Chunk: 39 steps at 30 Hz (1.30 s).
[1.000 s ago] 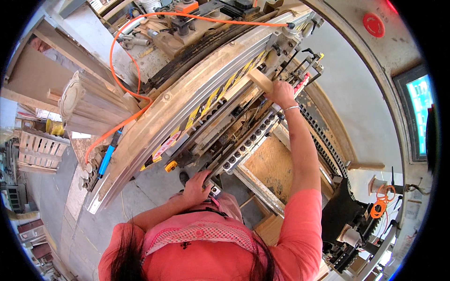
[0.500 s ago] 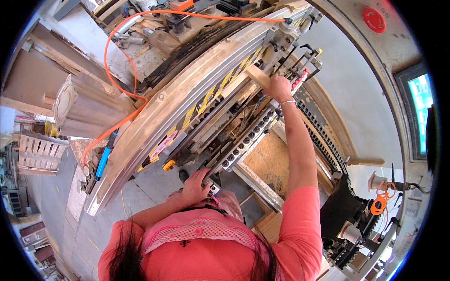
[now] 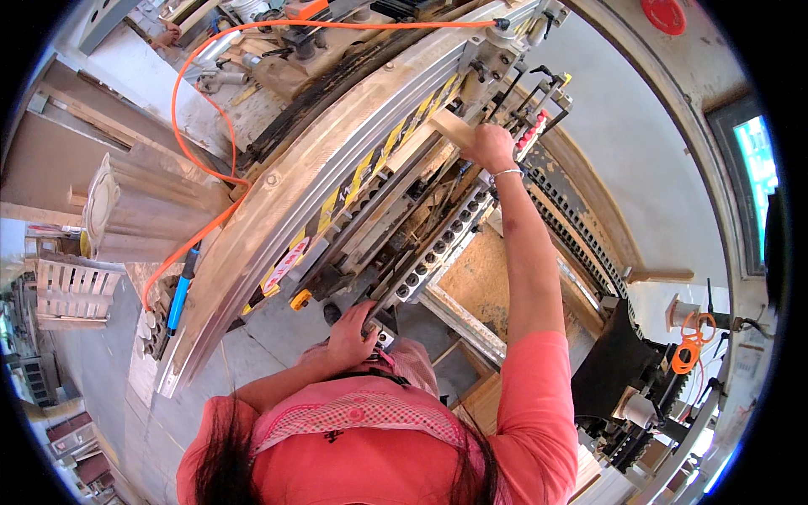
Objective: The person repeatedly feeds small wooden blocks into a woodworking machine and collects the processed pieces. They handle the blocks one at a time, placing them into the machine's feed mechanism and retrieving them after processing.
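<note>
A row of yellow-and-black striped warning labels (image 3: 370, 164) runs along the long metal beam from about eleven o'clock toward the centre, ending in an oval white-and-pink sticker (image 3: 284, 265). A round red sign (image 3: 665, 14) sits on the wall at one o'clock. At three o'clock, a dark-framed screen (image 3: 760, 172) glows blue-green at the picture's edge.

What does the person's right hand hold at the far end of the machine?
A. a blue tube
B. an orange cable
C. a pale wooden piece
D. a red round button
C. The right hand closes around the end of a pale wooden piece lying on the machine, while the orange cable runs far off to the left, untouched.
</note>
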Available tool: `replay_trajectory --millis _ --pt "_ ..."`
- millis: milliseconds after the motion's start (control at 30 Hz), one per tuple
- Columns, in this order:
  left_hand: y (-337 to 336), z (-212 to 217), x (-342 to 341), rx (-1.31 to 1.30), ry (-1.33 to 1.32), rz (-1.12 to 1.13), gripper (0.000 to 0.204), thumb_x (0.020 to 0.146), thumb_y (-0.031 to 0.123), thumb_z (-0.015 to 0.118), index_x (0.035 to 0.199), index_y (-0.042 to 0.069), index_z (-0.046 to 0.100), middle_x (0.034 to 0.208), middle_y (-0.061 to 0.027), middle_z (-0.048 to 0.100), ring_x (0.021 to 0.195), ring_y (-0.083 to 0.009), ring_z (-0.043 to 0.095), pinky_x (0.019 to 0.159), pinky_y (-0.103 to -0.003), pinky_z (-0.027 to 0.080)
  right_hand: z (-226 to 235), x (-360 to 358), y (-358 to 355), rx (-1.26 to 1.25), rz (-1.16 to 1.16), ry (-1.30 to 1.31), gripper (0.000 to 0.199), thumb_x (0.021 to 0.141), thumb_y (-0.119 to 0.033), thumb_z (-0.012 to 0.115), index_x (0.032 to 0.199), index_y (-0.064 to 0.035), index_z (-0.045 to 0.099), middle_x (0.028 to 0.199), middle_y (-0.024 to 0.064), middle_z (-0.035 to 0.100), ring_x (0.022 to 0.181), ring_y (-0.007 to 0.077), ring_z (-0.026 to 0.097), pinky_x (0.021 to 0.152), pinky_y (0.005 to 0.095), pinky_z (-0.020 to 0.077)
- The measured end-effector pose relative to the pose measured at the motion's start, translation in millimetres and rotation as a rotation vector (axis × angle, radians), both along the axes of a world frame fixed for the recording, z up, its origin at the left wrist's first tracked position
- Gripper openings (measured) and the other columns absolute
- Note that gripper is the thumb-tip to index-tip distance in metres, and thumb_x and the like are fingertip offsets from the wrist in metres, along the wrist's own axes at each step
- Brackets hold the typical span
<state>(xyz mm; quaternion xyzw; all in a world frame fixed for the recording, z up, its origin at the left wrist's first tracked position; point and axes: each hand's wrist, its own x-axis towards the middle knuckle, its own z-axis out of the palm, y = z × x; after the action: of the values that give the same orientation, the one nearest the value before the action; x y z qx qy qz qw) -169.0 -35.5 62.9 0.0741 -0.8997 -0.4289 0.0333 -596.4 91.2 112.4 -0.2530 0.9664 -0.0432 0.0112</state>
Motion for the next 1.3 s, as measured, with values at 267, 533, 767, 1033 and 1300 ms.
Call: replay_trajectory --millis 267,533,767,1033,1300 --pt "1 3 -1 -0.014 -0.009 0.013 0.054 0.069 0.009 0.066 0.119 0.003 0.047 0.114 -0.0198 0.055 0.101 -0.0400 0.054 0.086 -0.044 0.045 3 2 -2 0.008 -0.015 -0.012 0.039 0.057 -0.037 0.075 0.077 -0.0035 0.069 0.079 0.0159 0.066 0.075 0.0298 0.065 0.068 0.0378 0.0535" --pt "3 7 -4 0.001 -0.022 0.026 0.053 0.068 0.008 0.066 0.118 0.003 0.048 0.113 -0.0189 0.056 0.100 -0.0388 0.054 0.085 -0.044 0.046 5 2 -4 0.025 -0.017 0.003 0.042 0.055 -0.040 0.078 0.078 -0.0052 0.070 0.080 0.0140 0.067 0.077 0.0280 0.066 0.070 0.0365 0.0533" --pt "2 2 -2 -0.024 -0.011 0.016 0.053 0.069 0.008 0.066 0.119 0.003 0.048 0.115 -0.0189 0.056 0.101 -0.0377 0.055 0.086 -0.042 0.046 -8 -4 3 -0.022 0.045 0.046 0.040 0.057 -0.039 0.072 0.075 -0.0037 0.069 0.078 0.0158 0.065 0.076 0.0302 0.064 0.070 0.0382 0.0519" --pt "2 12 -4 -0.010 -0.103 0.022 0.052 0.072 0.010 0.067 0.119 0.001 0.048 0.111 -0.0204 0.057 0.100 -0.0383 0.056 0.085 -0.041 0.047 -7 -2 3 -0.053 0.070 0.061 0.039 0.057 -0.040 0.072 0.073 -0.0039 0.069 0.076 0.0147 0.065 0.075 0.0290 0.064 0.069 0.0379 0.0515" --pt "3 10 -3 -0.028 -0.068 0.022 0.051 0.072 0.011 0.066 0.119 0.004 0.048 0.109 -0.0192 0.058 0.099 -0.0374 0.057 0.083 -0.043 0.048 -4 -2 1 -0.035 0.070 0.036 0.039 0.058 -0.040 0.072 0.073 -0.0047 0.069 0.073 0.0145 0.065 0.072 0.0293 0.065 0.066 0.0376 0.0527"
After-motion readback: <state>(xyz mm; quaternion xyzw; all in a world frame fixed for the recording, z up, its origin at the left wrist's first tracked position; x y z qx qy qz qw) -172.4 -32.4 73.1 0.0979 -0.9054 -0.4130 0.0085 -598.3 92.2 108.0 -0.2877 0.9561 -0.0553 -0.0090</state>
